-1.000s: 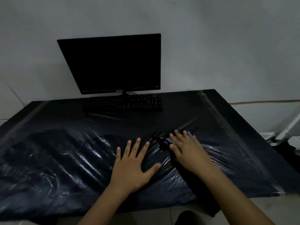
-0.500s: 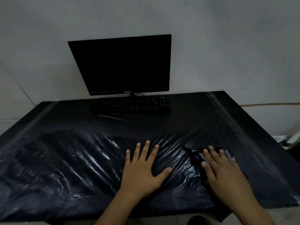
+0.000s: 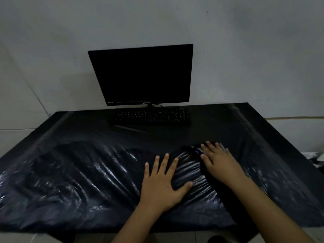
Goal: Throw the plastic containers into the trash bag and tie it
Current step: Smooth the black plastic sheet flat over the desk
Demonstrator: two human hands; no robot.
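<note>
Since half a second ago my right hand slid back toward my flat left hand, both open on the trash bag spread before the keyboard; no containers are visible, so next I must open its mouth.

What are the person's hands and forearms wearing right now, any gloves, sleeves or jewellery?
Nothing that shows. The left hand and right hand are bare, with no gloves, rings or watch visible. Both forearms are uncovered to the frame's bottom edge; no sleeve is in view.

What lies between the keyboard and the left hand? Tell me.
Only black plastic sheet, smooth near the keyboard, wrinkled toward the left hand; head view.
</note>
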